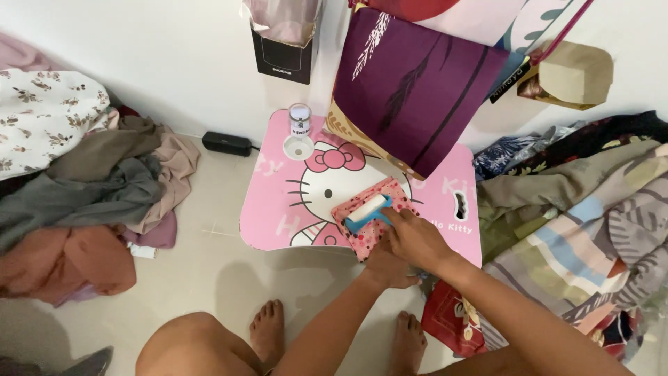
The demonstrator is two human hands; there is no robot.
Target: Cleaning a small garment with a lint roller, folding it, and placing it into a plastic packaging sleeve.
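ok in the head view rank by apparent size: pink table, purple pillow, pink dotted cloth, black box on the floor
1. pink table
2. purple pillow, though nearer the camera, so unsure
3. pink dotted cloth
4. black box

A small pink worktop [271, 216] with a cartoon cat print stands on the pale tiled floor [209, 278]. On the worktop, a red dotted pouch [365, 233] lies near its front edge, a small white bottle [300, 122] stands at the far corner, and a purple bag [410, 90] leans over the back.
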